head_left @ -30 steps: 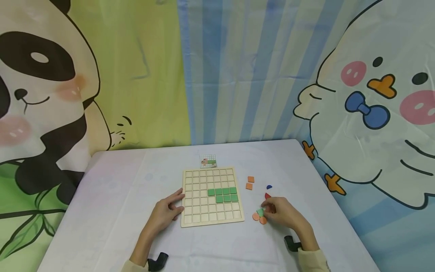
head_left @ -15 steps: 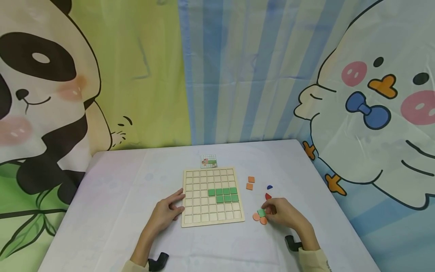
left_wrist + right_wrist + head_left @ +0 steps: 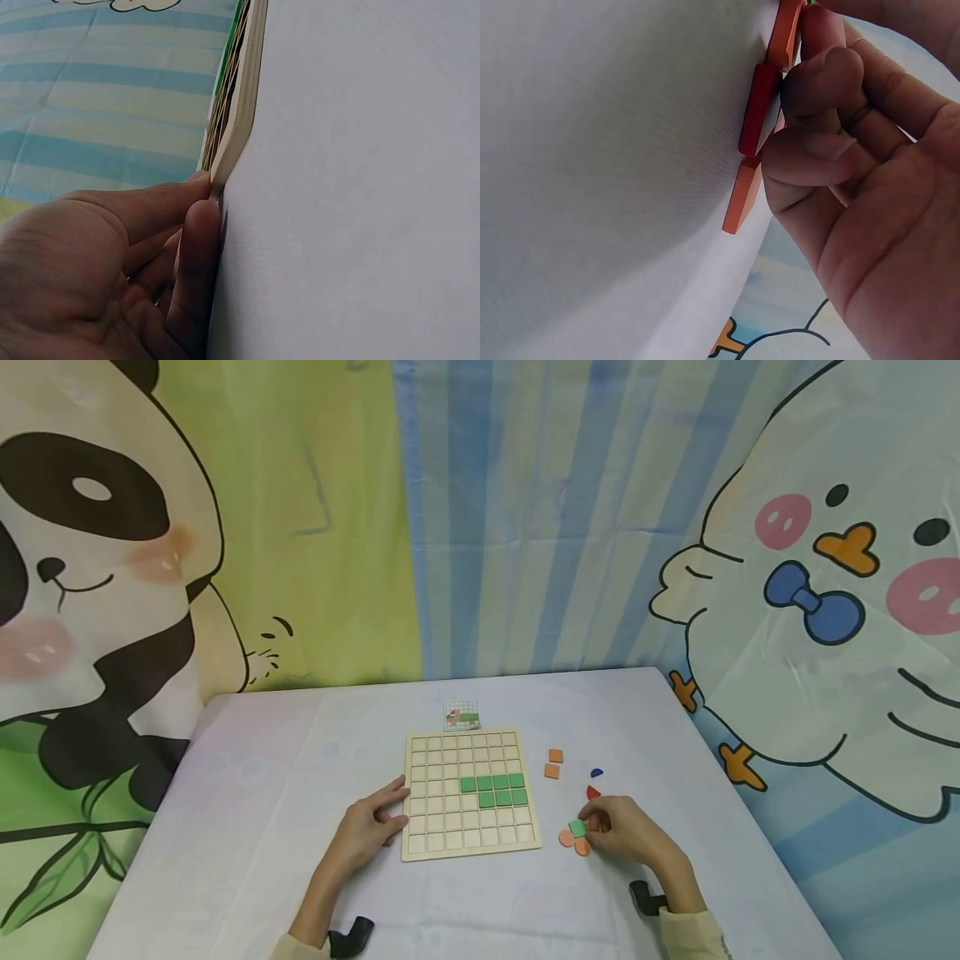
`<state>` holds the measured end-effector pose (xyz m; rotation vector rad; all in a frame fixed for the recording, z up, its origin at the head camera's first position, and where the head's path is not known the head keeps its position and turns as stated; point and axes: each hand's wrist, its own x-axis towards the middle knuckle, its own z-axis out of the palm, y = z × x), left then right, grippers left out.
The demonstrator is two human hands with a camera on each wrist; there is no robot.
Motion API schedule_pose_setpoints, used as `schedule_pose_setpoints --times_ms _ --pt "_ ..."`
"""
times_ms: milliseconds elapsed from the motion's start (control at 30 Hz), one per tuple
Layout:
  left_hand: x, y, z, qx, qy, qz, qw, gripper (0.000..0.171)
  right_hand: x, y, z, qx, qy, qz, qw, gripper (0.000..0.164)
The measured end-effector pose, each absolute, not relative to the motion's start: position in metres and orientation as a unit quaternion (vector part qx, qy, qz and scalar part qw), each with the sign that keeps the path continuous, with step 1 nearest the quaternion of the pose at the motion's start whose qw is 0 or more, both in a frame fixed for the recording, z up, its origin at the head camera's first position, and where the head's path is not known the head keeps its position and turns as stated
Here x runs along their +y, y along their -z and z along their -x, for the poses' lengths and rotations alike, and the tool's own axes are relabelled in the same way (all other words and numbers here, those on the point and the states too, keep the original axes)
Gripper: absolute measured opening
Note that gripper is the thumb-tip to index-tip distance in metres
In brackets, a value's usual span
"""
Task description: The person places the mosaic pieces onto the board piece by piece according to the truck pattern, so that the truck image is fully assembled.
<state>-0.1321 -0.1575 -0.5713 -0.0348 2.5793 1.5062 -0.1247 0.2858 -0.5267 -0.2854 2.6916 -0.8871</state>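
My left hand [image 3: 362, 829] rests its fingertips along the left edge of a pale wooden grid board [image 3: 435, 860]. In the left wrist view its thumb [image 3: 154, 206] reaches the board's corner. On the board, green square tiles [image 3: 502, 782] fill parts of two rows at the right. To its right, my right hand [image 3: 618, 827] pinches a green square tile [image 3: 577, 828] between thumb and index finger. Two orange discs [image 3: 567, 837] lie just in front of that tile. Close by the curled fingers, the right wrist view shows a red piece [image 3: 759, 112] and orange pieces [image 3: 742, 196] edge-on.
A small printed picture card [image 3: 461, 716] lies behind the board. Two orange squares [image 3: 552, 772] are on the white tablecloth [image 3: 247, 810] to the board's right. Farther right are a blue half-disc [image 3: 597, 772] and a red piece [image 3: 592, 792].
The green tile at my right fingertips has turned slightly and shows more of its face. Both hands stay nearly still, and the board has not visibly moved.
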Motion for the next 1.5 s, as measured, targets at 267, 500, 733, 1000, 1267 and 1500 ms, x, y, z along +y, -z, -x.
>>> schedule_pose_setpoints --times_ms 267,500,733,1000,1267,1500 --pt "-0.157 0.571 0.133 0.864 -0.499 0.007 0.074 0.054 0.286 0.526 0.126 0.939 0.296 0.105 0.139 0.016" --pt "-0.157 0.57 0.133 0.864 -0.499 0.006 0.074 0.054 0.283 0.525 0.127 0.942 0.29 0.097 0.14 0.015" --pt "-0.157 0.571 0.133 0.866 -0.495 0.01 0.073 0.055 0.277 0.523 0.13 0.944 0.289 0.07 0.145 0.016" --pt "-0.157 0.571 0.133 0.867 -0.494 0.011 0.071 0.055 0.272 0.52 0.133 0.945 0.289 0.057 0.142 0.016" --pt "-0.157 0.572 0.133 0.865 -0.497 0.01 0.071 0.056 0.266 0.52 0.137 0.943 0.293 0.082 0.132 0.016" --pt "-0.158 0.573 0.133 0.863 -0.499 0.011 0.073 0.055 0.258 0.519 0.141 0.937 0.305 0.094 0.141 0.018"
